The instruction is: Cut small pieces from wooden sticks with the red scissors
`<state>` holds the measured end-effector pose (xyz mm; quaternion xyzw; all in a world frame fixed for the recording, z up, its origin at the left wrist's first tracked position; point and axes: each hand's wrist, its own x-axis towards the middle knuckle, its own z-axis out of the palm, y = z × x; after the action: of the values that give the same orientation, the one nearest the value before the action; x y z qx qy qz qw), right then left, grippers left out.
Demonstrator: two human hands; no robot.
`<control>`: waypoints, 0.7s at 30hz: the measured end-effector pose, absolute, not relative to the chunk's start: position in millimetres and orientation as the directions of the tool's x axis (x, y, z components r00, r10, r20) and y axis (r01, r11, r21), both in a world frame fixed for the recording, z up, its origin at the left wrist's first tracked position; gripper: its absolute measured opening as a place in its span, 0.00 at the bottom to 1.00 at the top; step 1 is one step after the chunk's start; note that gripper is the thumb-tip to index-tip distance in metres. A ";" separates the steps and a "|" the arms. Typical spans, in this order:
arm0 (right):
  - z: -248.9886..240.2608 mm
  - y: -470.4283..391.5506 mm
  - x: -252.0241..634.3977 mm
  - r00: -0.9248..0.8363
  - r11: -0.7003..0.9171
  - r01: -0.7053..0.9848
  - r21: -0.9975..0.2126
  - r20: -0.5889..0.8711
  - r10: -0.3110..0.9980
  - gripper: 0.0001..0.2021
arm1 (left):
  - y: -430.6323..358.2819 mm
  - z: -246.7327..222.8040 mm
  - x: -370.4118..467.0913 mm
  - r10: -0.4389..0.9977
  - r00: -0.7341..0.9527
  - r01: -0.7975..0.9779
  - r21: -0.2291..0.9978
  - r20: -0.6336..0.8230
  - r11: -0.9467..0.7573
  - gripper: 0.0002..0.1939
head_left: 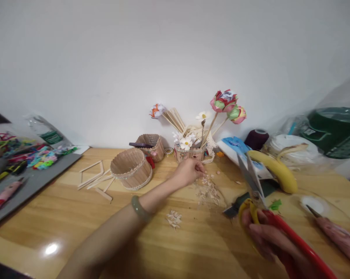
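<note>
Gripping is done by the right hand [266, 234], in which the scissors [254, 188] are held by their handles, blades parted and pointed upward. The left hand [189, 171] is held with fingers curled; whether anything is pinched cannot be told. Wood chips [209, 190] are scattered just beside its fingertips, between the two hands. Beyond the left hand, paper flowers [224, 101] are held in a decorated pot [189, 155] on the worktop [128, 236].
</note>
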<state>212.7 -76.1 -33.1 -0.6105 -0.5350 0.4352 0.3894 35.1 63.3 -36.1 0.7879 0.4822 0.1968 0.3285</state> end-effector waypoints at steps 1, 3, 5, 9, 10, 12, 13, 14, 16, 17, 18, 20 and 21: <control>-33.4 -72.9 209.1 0.048 -0.131 0.287 -0.949 -0.122 0.991 0.12 | 56.9 -31.8 33.5 0.893 0.449 0.597 0.753 -0.026 -0.278 0.11; -32.8 -64.2 201.2 0.054 -0.159 0.252 -0.955 -0.150 0.987 0.11 | 41.5 -22.4 29.6 0.895 0.443 0.523 0.827 -0.056 -0.208 0.14; -29.7 -54.3 192.4 0.068 -0.168 0.255 -0.952 -0.155 0.985 0.12 | 25.5 -13.9 25.0 0.893 0.443 0.430 0.892 -0.077 -0.136 0.13; -20.4 -42.1 173.6 0.076 -0.109 0.248 -0.963 -0.093 0.993 0.13 | 3.5 -2.6 17.6 0.908 0.361 -0.020 0.972 -0.212 0.235 0.05; -18.6 -41.1 169.5 0.076 -0.101 0.244 -0.964 -0.085 0.993 0.13 | 0.7 -0.6 16.5 0.910 0.351 -0.058 0.965 -0.220 0.256 0.05; -16.2 -40.3 162.9 0.092 -0.087 0.240 -0.967 -0.066 0.994 0.12 | -2.4 3.1 14.7 0.916 0.342 -0.098 0.961 -0.212 0.259 0.06; -15.5 -40.2 160.5 0.099 -0.078 0.239 -0.968 -0.056 0.994 0.12 | -3.2 4.9 14.0 0.917 0.343 -0.108 0.961 -0.205 0.256 0.06; -15.0 -40.1 158.5 0.101 -0.069 0.239 -0.969 -0.046 0.994 0.12 | -3.7 6.5 13.1 0.916 0.346 -0.111 0.960 -0.203 0.255 0.06; -14.3 -39.8 156.0 0.097 -0.053 0.241 -0.969 -0.030 0.995 0.12 | -4.1 9.1 11.2 0.910 0.355 -0.095 0.960 -0.214 0.263 0.06; -14.2 -39.6 155.4 0.087 -0.047 0.242 -0.969 -0.027 0.996 0.12 | -4.1 9.9 9.9 0.906 0.359 -0.081 0.960 -0.223 0.268 0.07; -14.2 -39.4 155.2 0.079 -0.041 0.242 -0.969 -0.023 0.997 0.11 | -3.8 10.2 8.5 0.903 0.364 -0.069 0.960 -0.229 0.272 0.07; -14.9 -39.3 155.9 0.065 -0.022 0.247 -0.969 -0.006 0.998 0.11 | -2.6 9.6 5.2 0.896 0.382 -0.067 0.960 -0.228 0.273 0.09; -15.6 -39.3 156.8 0.058 -0.012 0.252 -0.968 0.003 0.998 0.11 | -1.7 8.8 3.5 0.887 0.402 -0.077 0.957 -0.226 0.279 0.10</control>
<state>156.8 -39.3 -15.6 -0.5751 -0.5437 0.4188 0.4453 3.5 -1.7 8.8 0.4856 0.4174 0.3533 0.6821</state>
